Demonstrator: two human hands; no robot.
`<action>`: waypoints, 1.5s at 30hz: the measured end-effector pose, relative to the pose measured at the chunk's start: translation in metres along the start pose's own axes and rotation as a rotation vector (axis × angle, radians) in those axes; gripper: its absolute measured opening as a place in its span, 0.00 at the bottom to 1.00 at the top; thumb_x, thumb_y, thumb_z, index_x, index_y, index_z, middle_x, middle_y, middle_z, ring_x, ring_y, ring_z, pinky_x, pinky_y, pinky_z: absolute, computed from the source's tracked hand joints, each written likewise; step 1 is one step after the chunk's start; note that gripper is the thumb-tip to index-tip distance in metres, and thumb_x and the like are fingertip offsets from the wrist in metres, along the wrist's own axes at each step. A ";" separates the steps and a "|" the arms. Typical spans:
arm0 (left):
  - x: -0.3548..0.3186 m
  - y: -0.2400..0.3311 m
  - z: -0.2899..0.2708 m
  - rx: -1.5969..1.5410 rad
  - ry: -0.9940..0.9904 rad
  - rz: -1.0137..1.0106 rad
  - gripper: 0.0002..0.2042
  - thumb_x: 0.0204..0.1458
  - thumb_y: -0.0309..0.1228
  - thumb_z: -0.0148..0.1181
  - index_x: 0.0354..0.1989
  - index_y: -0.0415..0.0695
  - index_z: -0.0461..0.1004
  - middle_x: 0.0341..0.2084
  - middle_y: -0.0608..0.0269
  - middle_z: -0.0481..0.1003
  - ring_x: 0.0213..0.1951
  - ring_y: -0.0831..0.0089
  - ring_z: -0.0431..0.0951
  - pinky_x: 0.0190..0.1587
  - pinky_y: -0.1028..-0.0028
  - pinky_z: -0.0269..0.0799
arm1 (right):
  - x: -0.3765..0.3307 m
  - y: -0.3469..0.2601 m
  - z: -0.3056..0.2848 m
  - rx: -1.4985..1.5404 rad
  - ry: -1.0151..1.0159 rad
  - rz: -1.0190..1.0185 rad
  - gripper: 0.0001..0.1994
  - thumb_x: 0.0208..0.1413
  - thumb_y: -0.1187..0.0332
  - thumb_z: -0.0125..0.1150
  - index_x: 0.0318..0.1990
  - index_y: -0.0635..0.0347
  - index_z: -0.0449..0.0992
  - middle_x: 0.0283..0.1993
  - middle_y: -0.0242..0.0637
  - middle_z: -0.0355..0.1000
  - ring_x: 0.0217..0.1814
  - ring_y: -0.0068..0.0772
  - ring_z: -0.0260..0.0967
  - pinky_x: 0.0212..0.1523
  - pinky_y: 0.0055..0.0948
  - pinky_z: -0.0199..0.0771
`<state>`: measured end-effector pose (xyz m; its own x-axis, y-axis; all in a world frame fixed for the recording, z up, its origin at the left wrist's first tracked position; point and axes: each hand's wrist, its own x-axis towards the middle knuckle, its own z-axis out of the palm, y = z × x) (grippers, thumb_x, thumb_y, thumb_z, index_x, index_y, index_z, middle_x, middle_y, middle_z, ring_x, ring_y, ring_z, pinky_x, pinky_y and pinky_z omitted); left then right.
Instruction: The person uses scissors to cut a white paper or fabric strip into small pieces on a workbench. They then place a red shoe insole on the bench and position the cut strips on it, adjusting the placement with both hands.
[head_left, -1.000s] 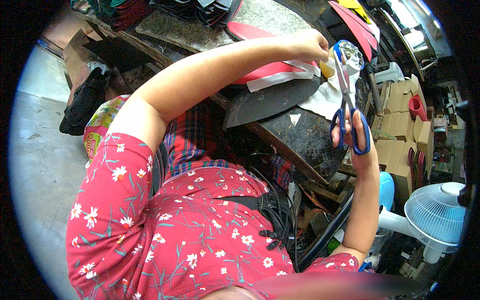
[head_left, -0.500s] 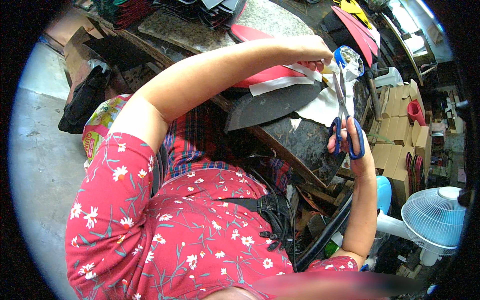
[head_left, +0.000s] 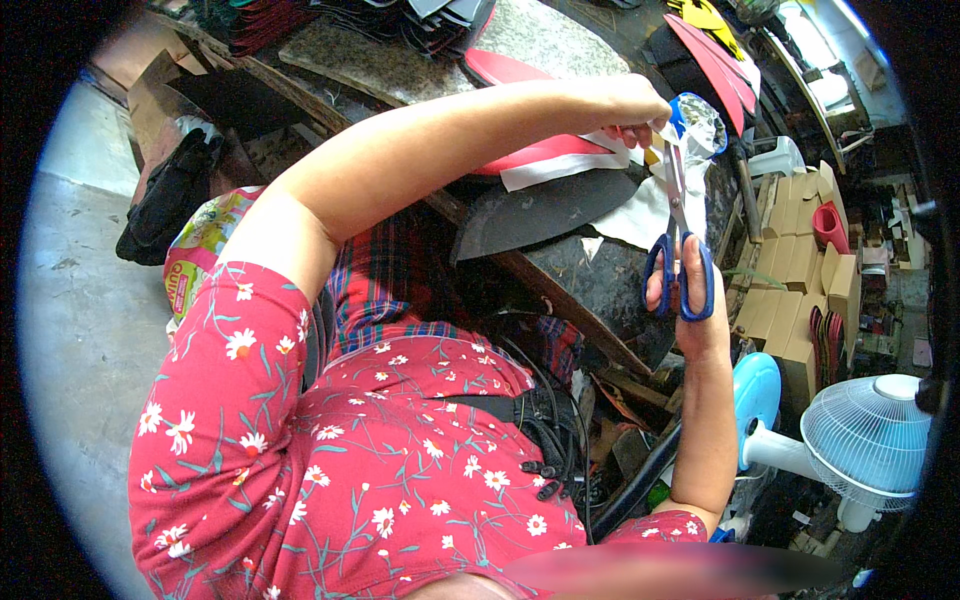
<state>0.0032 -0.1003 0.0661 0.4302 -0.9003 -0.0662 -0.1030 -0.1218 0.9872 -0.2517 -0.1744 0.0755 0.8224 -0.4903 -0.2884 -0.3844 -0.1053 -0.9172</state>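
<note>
Scissors [head_left: 678, 205] clamped in the right hand [head_left: 697, 272] by the dark table [head_left: 615, 285], blades [head_left: 674, 178] near the curled left hand [head_left: 640, 103], whose grip I cannot tell, red piece [head_left: 535, 155] and white strip [head_left: 560, 170] beside grey sheet [head_left: 550, 214].

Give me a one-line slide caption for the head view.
Right hand holding blue-handled scissors, blades toward the left hand, at a workbench bearing a dark curved sheet.
</note>
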 end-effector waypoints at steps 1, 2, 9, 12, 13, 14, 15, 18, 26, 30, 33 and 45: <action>-0.001 0.000 0.000 0.004 0.001 -0.009 0.13 0.44 0.35 0.56 0.27 0.36 0.78 0.26 0.55 0.80 0.20 0.76 0.74 0.23 0.74 0.68 | -0.001 0.001 0.002 0.038 -0.006 -0.039 0.27 0.62 0.39 0.49 0.39 0.60 0.72 0.20 0.34 0.71 0.20 0.24 0.68 0.23 0.21 0.66; -0.001 0.001 -0.001 0.008 0.000 0.001 0.13 0.44 0.35 0.55 0.27 0.36 0.78 0.25 0.55 0.80 0.20 0.76 0.74 0.22 0.74 0.67 | 0.000 0.002 0.004 0.086 0.000 -0.024 0.27 0.62 0.39 0.49 0.39 0.60 0.72 0.19 0.34 0.70 0.20 0.24 0.68 0.23 0.21 0.66; 0.004 -0.005 -0.001 0.002 -0.008 0.021 0.13 0.44 0.35 0.55 0.27 0.36 0.78 0.25 0.55 0.80 0.19 0.77 0.74 0.20 0.76 0.66 | 0.004 0.004 0.009 0.206 -0.019 -0.028 0.27 0.62 0.39 0.49 0.38 0.59 0.71 0.19 0.34 0.69 0.18 0.23 0.67 0.23 0.21 0.66; 0.007 -0.006 -0.002 -0.003 -0.017 0.025 0.13 0.44 0.35 0.55 0.27 0.35 0.78 0.25 0.55 0.80 0.18 0.75 0.74 0.20 0.75 0.67 | 0.004 0.005 0.009 0.179 0.027 -0.042 0.26 0.62 0.40 0.51 0.37 0.59 0.71 0.19 0.33 0.69 0.17 0.22 0.65 0.21 0.21 0.64; 0.007 -0.006 -0.002 0.018 -0.020 0.028 0.13 0.44 0.34 0.55 0.27 0.35 0.78 0.25 0.55 0.80 0.18 0.75 0.74 0.20 0.74 0.67 | 0.003 0.005 0.009 0.162 0.059 -0.036 0.26 0.61 0.40 0.52 0.36 0.59 0.71 0.19 0.33 0.69 0.16 0.22 0.64 0.20 0.21 0.64; 0.007 -0.006 -0.004 0.025 -0.006 0.052 0.13 0.43 0.34 0.55 0.27 0.36 0.78 0.25 0.56 0.80 0.19 0.74 0.74 0.21 0.74 0.68 | 0.003 0.004 0.009 0.174 0.046 -0.041 0.25 0.61 0.41 0.53 0.35 0.59 0.71 0.18 0.33 0.69 0.16 0.21 0.63 0.19 0.20 0.63; 0.007 -0.006 -0.005 0.051 0.009 0.076 0.13 0.43 0.34 0.55 0.27 0.36 0.79 0.25 0.56 0.80 0.20 0.74 0.75 0.22 0.73 0.69 | 0.003 0.004 0.009 0.181 0.043 -0.039 0.25 0.61 0.42 0.54 0.35 0.59 0.72 0.18 0.33 0.69 0.15 0.21 0.63 0.18 0.20 0.62; 0.001 -0.006 -0.010 0.144 0.083 0.158 0.13 0.45 0.34 0.54 0.29 0.37 0.80 0.25 0.57 0.80 0.24 0.71 0.77 0.26 0.70 0.72 | 0.011 -0.002 0.001 -0.032 0.058 -0.068 0.24 0.61 0.43 0.56 0.33 0.59 0.72 0.16 0.32 0.68 0.14 0.20 0.61 0.16 0.20 0.60; -0.041 -0.029 -0.024 0.335 0.248 0.372 0.14 0.50 0.38 0.59 0.38 0.40 0.80 0.30 0.52 0.80 0.35 0.64 0.80 0.42 0.67 0.74 | 0.088 -0.023 -0.023 -0.536 0.258 -0.030 0.24 0.46 0.44 0.72 0.28 0.59 0.74 0.17 0.33 0.71 0.17 0.23 0.69 0.21 0.25 0.67; -0.056 -0.032 -0.025 0.101 0.163 0.288 0.10 0.54 0.30 0.60 0.42 0.41 0.77 0.30 0.65 0.78 0.33 0.78 0.76 0.36 0.78 0.73 | 0.126 -0.022 -0.031 -0.996 0.486 -0.248 0.32 0.38 0.36 0.71 0.31 0.60 0.76 0.24 0.39 0.75 0.30 0.35 0.75 0.38 0.37 0.73; -0.064 -0.032 -0.023 -0.049 0.094 0.239 0.09 0.53 0.28 0.60 0.42 0.40 0.77 0.31 0.64 0.78 0.34 0.76 0.77 0.38 0.79 0.73 | 0.146 -0.029 -0.039 -1.030 0.379 -0.225 0.28 0.38 0.41 0.73 0.28 0.61 0.78 0.27 0.41 0.77 0.29 0.34 0.75 0.36 0.34 0.73; -0.086 -0.023 -0.004 0.206 0.171 0.780 0.06 0.48 0.30 0.68 0.35 0.49 0.82 0.50 0.60 0.73 0.57 0.66 0.70 0.61 0.67 0.61 | 0.074 -0.043 0.026 0.203 -0.455 -0.184 0.16 0.66 0.52 0.51 0.44 0.56 0.73 0.35 0.31 0.74 0.35 0.20 0.70 0.36 0.22 0.68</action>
<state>-0.0280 -0.0190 0.0491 0.2964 -0.6838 0.6668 -0.5840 0.4227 0.6930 -0.1639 -0.1836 0.0864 0.9849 -0.0495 -0.1660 -0.1643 0.0377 -0.9857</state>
